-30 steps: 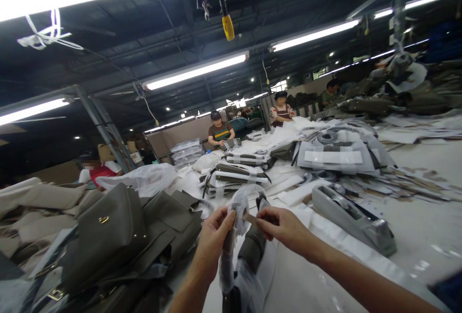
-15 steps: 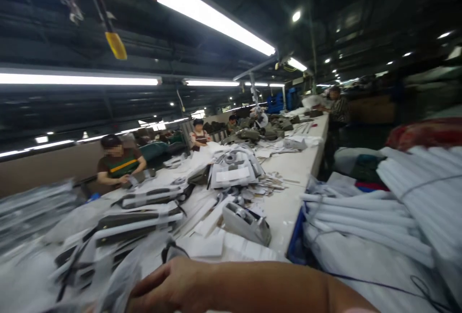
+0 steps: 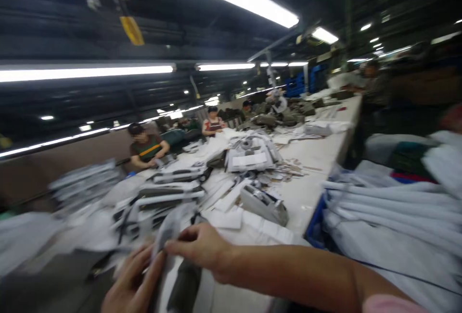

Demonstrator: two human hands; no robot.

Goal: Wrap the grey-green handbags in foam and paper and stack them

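Near the bottom of the view, my right hand [image 3: 205,250] reaches in and pinches the edge of a translucent whitish wrapping strip [image 3: 171,224]. On its other side my left hand [image 3: 132,281] has its fingers closed along the same strip. Whether a handle or strap lies inside the wrap cannot be made out through the blur. A dark olive, rounded fabric piece [image 3: 186,284] shows just below my right hand. Just beyond my hands lies a pile of dark bag pieces with white padded wraps [image 3: 169,193].
A grey tape dispenser [image 3: 263,205] stands on the long white table [image 3: 306,197]. Behind it sits a stack of bags with white paper [image 3: 250,154]. White padding rolls [image 3: 382,212] fill a blue bin [image 3: 315,226] on the right. A co-worker [image 3: 146,149] works across the table.
My view has swung, so the scene sits further right and the table slightly higher. My left hand now shows clearly. My right hand has come further into view, at the wrapping strip.
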